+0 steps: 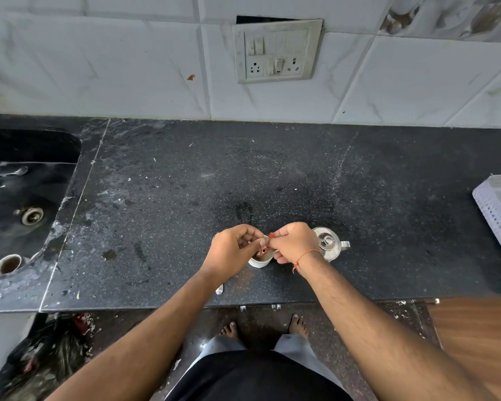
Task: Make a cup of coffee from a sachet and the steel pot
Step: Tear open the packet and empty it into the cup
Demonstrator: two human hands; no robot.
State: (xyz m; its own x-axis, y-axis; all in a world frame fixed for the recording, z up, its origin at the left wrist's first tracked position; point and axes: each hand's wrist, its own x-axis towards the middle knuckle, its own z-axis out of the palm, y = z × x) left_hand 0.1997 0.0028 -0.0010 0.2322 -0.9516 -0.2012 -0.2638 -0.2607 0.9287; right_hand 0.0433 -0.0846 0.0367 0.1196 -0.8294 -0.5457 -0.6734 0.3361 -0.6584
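Left hand (234, 248) and right hand (294, 241) both pinch the red sachet (263, 250) | sachet sits right over the white cup (259, 261) | steel pot (329, 244) just right of cup | all on near part of the dark surface (168, 204)

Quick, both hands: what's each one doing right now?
Left hand: pinching the red sachet over the white cup.
Right hand: pinching the same sachet's top edge.

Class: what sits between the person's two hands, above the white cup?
In the head view, the red sachet, pinched by left hand and right hand, above the white cup.
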